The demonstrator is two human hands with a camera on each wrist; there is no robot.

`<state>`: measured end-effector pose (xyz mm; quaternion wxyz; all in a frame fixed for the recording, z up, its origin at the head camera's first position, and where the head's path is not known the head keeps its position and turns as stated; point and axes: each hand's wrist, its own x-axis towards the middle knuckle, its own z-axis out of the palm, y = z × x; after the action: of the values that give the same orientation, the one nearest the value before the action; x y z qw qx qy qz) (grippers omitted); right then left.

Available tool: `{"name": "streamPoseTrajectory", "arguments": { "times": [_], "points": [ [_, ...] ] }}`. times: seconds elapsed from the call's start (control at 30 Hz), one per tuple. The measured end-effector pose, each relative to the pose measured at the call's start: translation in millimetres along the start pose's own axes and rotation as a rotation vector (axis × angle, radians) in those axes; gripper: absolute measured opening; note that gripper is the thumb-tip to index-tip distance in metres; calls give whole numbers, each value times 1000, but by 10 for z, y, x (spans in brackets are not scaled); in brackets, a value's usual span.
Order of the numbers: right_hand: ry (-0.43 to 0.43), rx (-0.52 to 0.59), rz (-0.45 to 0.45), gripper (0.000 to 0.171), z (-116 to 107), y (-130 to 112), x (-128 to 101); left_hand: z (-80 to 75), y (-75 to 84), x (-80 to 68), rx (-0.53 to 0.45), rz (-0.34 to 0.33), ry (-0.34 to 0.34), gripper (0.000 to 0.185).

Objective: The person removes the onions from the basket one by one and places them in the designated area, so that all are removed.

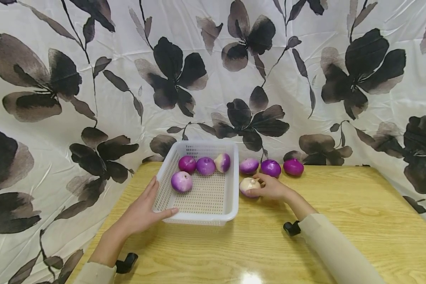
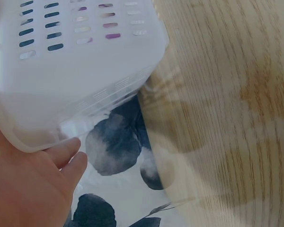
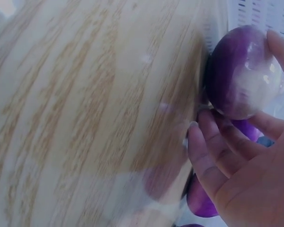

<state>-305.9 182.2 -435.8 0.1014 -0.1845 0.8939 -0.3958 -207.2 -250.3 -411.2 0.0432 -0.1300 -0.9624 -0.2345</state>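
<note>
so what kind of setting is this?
Likely a staged tabletop setup, not a real kitchen: a wooden table backed by a draped floral cloth, with a white basket and purple onions laid out in a row.

A light wooden table point(image 1: 340, 221) carries a white perforated plastic basket point(image 1: 213, 211); just right of it lie three purple onions point(image 1: 271, 167) in a row; nearer, one pale onion point(image 1: 247, 185).

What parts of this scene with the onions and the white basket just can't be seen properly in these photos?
- Head view: the right hand covers part of the pale onion.
- Left wrist view: the basket fills the frame, its contents only faint purple through the slots; the left hand is cut off by the edge.
- Right wrist view: the onions behind the fingers are blurred.
</note>
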Motion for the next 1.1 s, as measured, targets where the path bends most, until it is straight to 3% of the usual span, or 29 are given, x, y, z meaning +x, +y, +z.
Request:
{"name": "streamPoseTrajectory", "arguments": {
  "times": [0.23, 0.67, 1.1],
  "points": [
    [4, -63, -29, 71, -58, -2, -40, -6, -2, -1, 8, -3, -2, 127],
    [-105, -60, -15, 88, -241, 40, -288, 11, -13, -3, 12, 0, -8, 127],
    [-62, -138, -126, 66, -395, 1, -537, 0, -31, 18, 3, 1, -11, 127]
  ]
}}
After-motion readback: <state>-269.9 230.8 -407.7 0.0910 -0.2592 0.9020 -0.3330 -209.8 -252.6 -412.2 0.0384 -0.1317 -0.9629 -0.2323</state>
